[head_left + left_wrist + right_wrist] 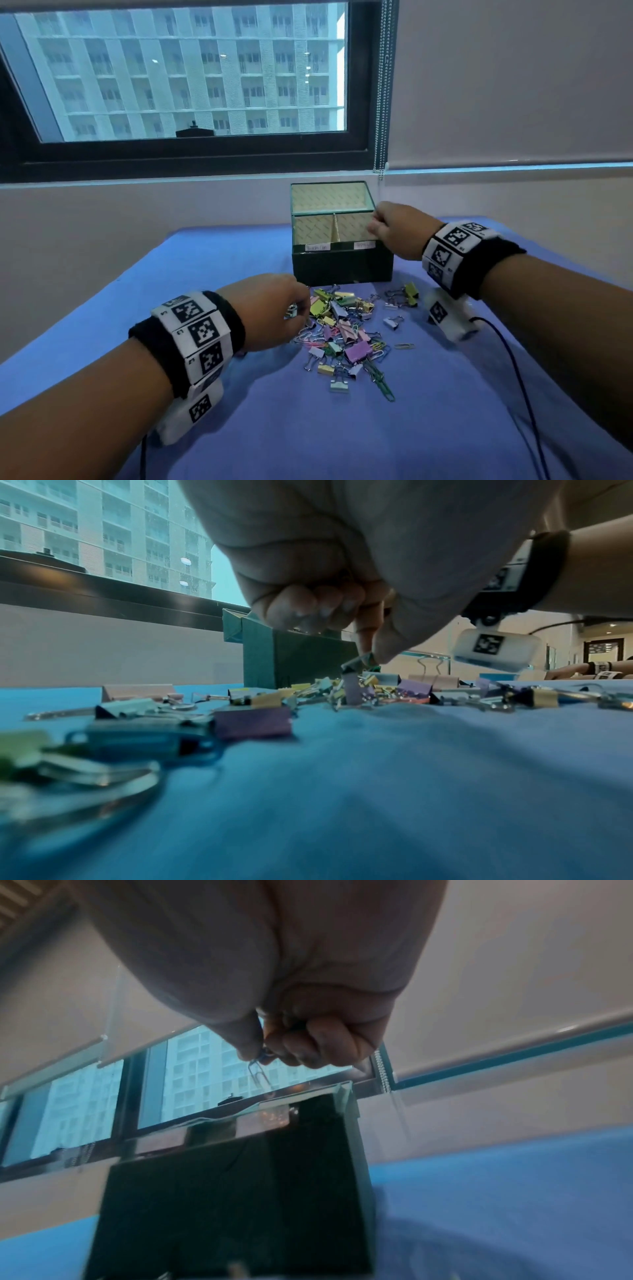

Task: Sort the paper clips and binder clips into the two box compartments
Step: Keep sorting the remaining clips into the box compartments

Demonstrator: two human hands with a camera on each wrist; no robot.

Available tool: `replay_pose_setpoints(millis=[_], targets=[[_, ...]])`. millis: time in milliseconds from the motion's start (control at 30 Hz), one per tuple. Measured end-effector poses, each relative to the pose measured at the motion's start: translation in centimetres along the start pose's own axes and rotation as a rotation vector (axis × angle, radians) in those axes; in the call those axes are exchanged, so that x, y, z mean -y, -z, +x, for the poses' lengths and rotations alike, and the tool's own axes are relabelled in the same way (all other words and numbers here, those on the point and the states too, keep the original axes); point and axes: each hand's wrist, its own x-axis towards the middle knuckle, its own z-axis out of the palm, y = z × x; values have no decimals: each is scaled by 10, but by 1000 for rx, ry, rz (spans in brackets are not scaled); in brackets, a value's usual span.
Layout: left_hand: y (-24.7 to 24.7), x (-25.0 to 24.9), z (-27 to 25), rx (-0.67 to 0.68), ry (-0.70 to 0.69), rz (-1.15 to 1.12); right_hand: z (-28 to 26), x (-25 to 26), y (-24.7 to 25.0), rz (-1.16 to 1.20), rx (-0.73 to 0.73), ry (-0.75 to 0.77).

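Observation:
A dark green box (342, 265) with two labelled front compartments and an upright lid stands at the back of the blue cloth. A heap of pastel binder clips and paper clips (346, 329) lies in front of it. My left hand (298, 308) reaches into the heap's left edge and pinches a small binder clip (356, 664) between thumb and forefinger. My right hand (376, 222) hovers over the box's right compartment, pinching a silver paper clip (260, 1077) that hangs down above the box rim (308, 1093).
Blue cloth (411, 428) covers the table. Stray binder clips (409, 294) lie right of the heap, and a lone paper clip (404, 346) beside them. Wrist camera cables (513, 370) trail over the cloth. A window and wall stand behind the box.

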Motion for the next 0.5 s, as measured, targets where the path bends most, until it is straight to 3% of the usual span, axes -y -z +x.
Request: replay_pose_setpoints(millis=[100, 267, 367, 500], targets=[[-2, 2, 1, 5, 2, -14, 28, 5, -2, -103, -21, -53], [-2, 3, 4, -14, 3, -48, 47, 12, -9, -232, 38, -8], [-2, 2, 5, -25, 7, -43, 43, 17, -9, -203, 92, 21], [-4, 5, 6, -45, 15, -49, 1, 23, 0, -134, 50, 79]])
